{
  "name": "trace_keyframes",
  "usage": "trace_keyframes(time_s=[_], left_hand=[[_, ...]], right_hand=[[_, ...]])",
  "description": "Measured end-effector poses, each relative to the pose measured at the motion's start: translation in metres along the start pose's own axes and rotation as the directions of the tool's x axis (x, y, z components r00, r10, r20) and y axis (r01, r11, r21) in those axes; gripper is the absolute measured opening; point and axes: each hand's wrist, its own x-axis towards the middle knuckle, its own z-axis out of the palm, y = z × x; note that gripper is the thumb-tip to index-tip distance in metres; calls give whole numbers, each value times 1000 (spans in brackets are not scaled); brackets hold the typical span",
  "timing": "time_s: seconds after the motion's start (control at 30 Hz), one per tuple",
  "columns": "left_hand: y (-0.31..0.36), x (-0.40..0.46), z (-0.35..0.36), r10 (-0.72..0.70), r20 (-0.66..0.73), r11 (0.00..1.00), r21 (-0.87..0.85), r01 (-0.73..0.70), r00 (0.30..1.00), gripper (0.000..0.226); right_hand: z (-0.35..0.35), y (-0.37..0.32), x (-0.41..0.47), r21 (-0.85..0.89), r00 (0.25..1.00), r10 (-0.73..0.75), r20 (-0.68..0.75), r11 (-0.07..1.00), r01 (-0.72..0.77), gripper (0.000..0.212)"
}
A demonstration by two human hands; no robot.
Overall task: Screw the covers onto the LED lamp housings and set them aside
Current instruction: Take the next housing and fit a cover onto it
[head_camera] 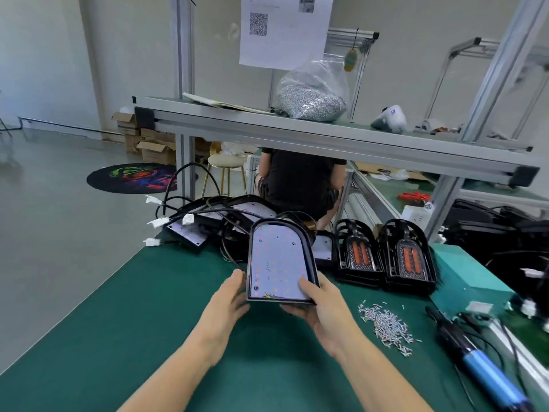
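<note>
Matt green table mat (148,322), glossy black plastic housing (309,257), shiny metal screws (386,325)

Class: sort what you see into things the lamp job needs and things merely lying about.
Job: lamp housing held in right hand, left hand beside it; covers; loose screws; screwdriver.
Lying about: stool; cardboard boxes; round mat.

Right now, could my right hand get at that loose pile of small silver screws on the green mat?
Probably yes, once freed. The right hand grips the black LED lamp housing, so it must let go first. The loose pile of small silver screws lies just to its right on the green mat, with nothing between.
</note>
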Motion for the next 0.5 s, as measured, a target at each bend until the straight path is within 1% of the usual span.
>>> trace_keyframes(time_s=[0.03,0.07,0.13,0.2,0.33,0.43,0.5], left_hand=[[-3,0,5,-25,66,999,-37,27,997,48],[-4,1,12,-48,102,996,-75,56,994,51],[-5,2,22,-126,96,976,-167,141,987,50],[-5,5,29,-232,91,929,-274,248,968,48],[-11,11,32,-390,107,835,-377,400,915,49],[-20,10,33,-443,62,802,-418,426,894,42],[-26,8,32,-448,37,795,-440,417,893,37]], right_hand=[[-3,5,-5,-29,1000,16,-6,999,-16,22],[-7,10,-10,-55,999,30,-15,998,-30,22],[-13,17,-18,-81,998,54,-20,995,-55,22],[-20,19,-25,-80,997,72,-16,994,-73,22],[-32,19,-35,-125,993,116,-4,985,-116,23],[-40,16,-39,-245,991,133,-21,960,-134,20],[-48,8,-34,-404,990,110,-88,905,-137,28]])
